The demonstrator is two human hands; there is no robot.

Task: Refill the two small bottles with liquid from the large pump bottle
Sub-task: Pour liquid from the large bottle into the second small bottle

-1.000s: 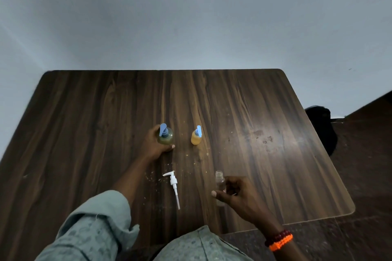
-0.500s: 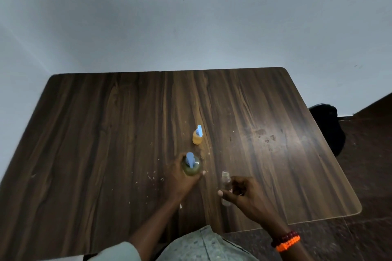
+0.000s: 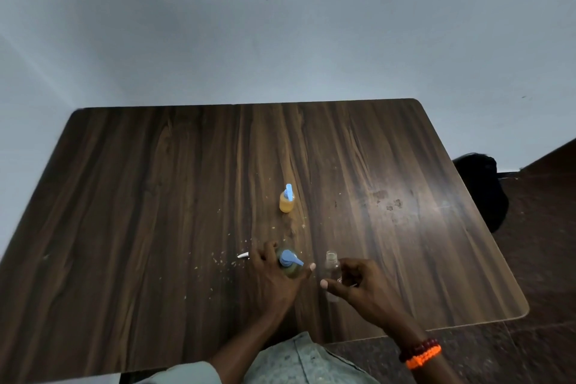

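My left hand grips a pump bottle of greenish liquid with a blue pump head, near the table's front middle. Just to its right, my right hand holds a small clear bottle upright with its neck uncapped; I cannot tell if it holds liquid. A small orange bottle with a blue pump top stands alone farther back on the dark wooden table. The tip of a white pump piece lies on the table, mostly hidden behind my left hand.
Crumbs and small specks are scattered around the bottles. A black bag sits on the floor past the table's right edge. A grey wall runs behind the table.
My left hand has carried the greenish pump bottle from mid-table back toward me, beside the clear bottle. My right hand has kept hold of the clear bottle.
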